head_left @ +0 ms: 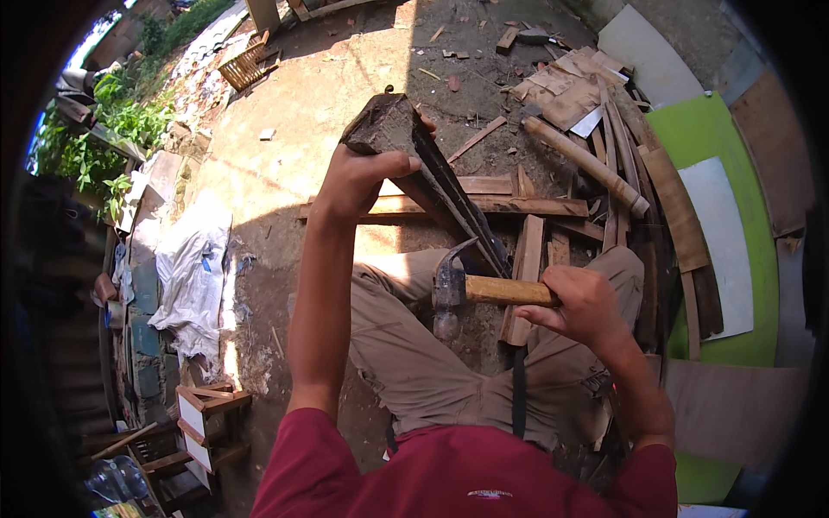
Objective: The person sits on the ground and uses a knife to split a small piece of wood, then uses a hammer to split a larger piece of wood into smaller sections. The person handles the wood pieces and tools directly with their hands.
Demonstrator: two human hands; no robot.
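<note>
- The left hand is closing its grip around the upper end of a dark, weathered block of wood, thumb lying across the face toward the viewer, a little above the centre of the frame.
- The block is slanting down to the right, its lower end sitting just beside the hammer head.
- The right hand is wrapping its grip tight around the pale wooden handle of a claw hammer, right of centre.
- The hammer is lying roughly level, its metal head pointing to the left with the claw curving upward and the striking face down, over the lap.
- Khaki trousers are filling the lower middle, with a red shirt along the bottom edge.
- Wooden planks are lying across the dirt ground behind the block.
- A heap of scrap boards is piling up at upper right, beside a green panel.
- A white cloth is lying at the left.
</note>
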